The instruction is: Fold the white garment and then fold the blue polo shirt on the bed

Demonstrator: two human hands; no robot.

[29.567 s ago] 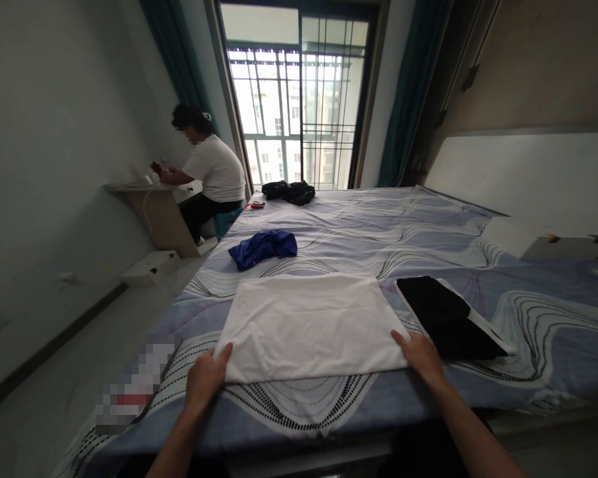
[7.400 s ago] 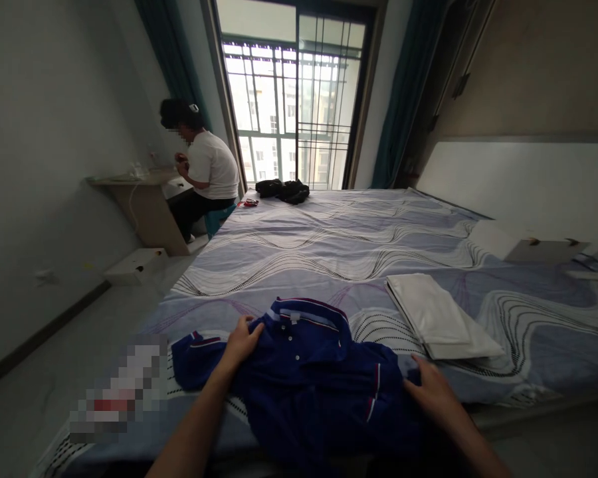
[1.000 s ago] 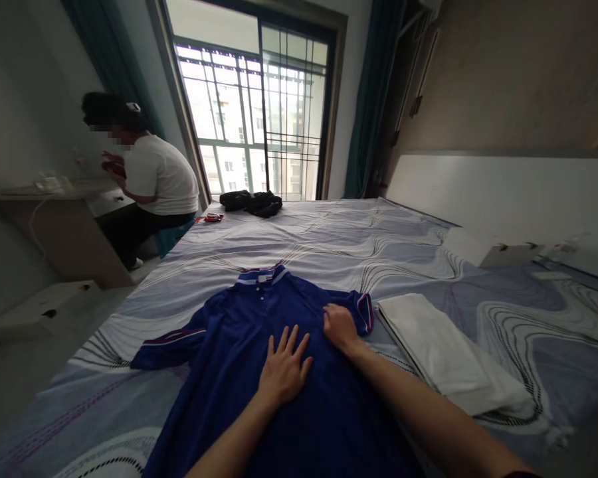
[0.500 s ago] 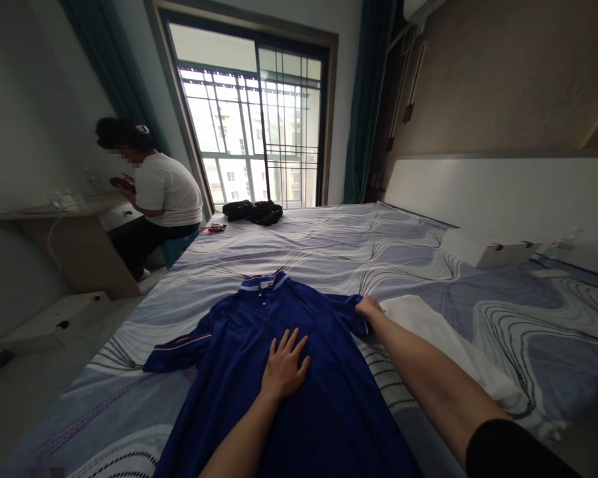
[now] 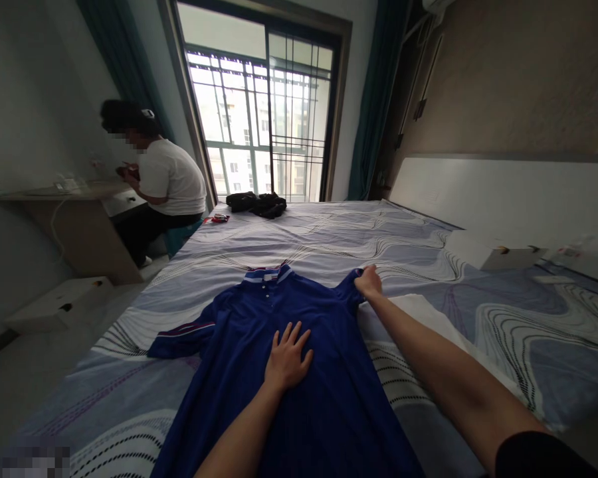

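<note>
Head view: no legible writing is seen. Blue polo shirt (image 5: pixel 299 372) is laid lengthwise, collar toward 12 o'clock. Left hand (image 5: pixel 286 358) is pressed flat, fingers spread; right hand (image 5: pixel 367 282) is pinching its sleeve.

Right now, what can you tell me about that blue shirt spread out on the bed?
The blue polo shirt is a deep blue, soft-looking knit with a striped collar, a short buttoned placket and stripe-trimmed short sleeves. It lies face up and spread nearly flat on the patterned bed sheet, collar pointing toward the window. The left hand presses flat on its chest, fingers spread. The right hand grips the sleeve on that side, pulling it outward. That sleeve lies close to a folded white cloth.
</note>
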